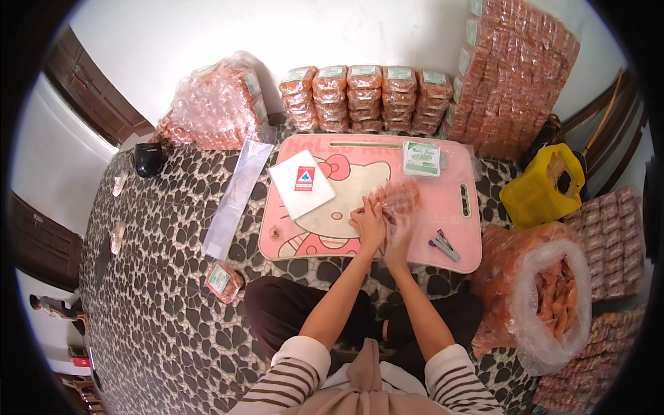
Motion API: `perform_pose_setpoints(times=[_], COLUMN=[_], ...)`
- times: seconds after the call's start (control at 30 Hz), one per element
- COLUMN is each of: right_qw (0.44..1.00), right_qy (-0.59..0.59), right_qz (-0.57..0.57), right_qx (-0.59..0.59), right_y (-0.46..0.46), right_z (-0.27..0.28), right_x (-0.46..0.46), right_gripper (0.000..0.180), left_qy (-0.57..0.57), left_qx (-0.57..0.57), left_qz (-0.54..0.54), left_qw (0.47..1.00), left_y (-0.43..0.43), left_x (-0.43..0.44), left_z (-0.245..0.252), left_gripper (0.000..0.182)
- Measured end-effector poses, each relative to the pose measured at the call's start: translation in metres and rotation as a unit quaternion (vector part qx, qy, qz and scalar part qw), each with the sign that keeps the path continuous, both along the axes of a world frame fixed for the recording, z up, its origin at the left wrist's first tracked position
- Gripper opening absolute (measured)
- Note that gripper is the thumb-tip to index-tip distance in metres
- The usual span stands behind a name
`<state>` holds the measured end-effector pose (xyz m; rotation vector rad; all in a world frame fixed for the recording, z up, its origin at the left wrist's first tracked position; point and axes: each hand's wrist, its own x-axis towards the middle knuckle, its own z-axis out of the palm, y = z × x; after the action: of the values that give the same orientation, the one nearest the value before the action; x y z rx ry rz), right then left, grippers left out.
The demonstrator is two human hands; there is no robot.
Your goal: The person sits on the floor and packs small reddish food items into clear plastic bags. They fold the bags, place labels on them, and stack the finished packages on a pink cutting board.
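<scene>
Both my hands meet over a pink low table [358, 249] with a cartoon cat print. My left hand [370, 223] closes its fingers on the near left edge of a clear plastic bag of orange-brown snacks [398, 197]. Beside it, my right hand [398, 233] is under or inside the bag's clear film; its fingers are partly hidden. A white stack of sheets [311, 202] with a red label lies left of the bag. Green-and-white printed labels [421, 158] are piled at the back right. A stapler [444, 246] lies at the front right.
Snack packs [364, 78] stand in stacks behind the table. An open sack of snacks [557, 295] and a cut yellow jerrycan [539, 181] are on the right. Flat clear plastic bags [236, 202] and one labelled pack [224, 281] lie left. A person [54, 307] is far left.
</scene>
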<state>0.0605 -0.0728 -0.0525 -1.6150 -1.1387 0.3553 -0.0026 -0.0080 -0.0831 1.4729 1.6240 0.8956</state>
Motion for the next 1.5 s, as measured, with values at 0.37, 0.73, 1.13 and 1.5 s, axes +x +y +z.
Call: perform_pose_setpoints(times=[0.37,0.73,1.13,1.5], right_qw=[0.975,0.966,0.978,0.973], right_qy=[0.057,-0.119,-0.199,-0.229], right_qz=[0.211,0.218,-0.042,0.023], right_qx=[0.034,0.078,-0.033,-0.015], right_y=[-0.002,0.007,0.007,0.012], right_z=[-0.005,-0.018,-0.012,-0.022], right_x=[0.016,0.022,0.006,0.026], right_gripper=[0.022,0.026,0.066,0.063], left_qy=[0.011,0.180,0.308,0.322], left_qx=[-0.104,0.064,0.322,0.359], left_qz=[-0.100,-0.184,-0.429,-0.446], left_qw=[0.990,0.964,0.786,0.754], left_y=[-0.125,-0.090,0.053,0.062], left_x=[-0.014,-0.055,0.023,0.015], left_z=[0.051,0.103,0.057,0.050], left_gripper=[0.056,0.035,0.041,0.032])
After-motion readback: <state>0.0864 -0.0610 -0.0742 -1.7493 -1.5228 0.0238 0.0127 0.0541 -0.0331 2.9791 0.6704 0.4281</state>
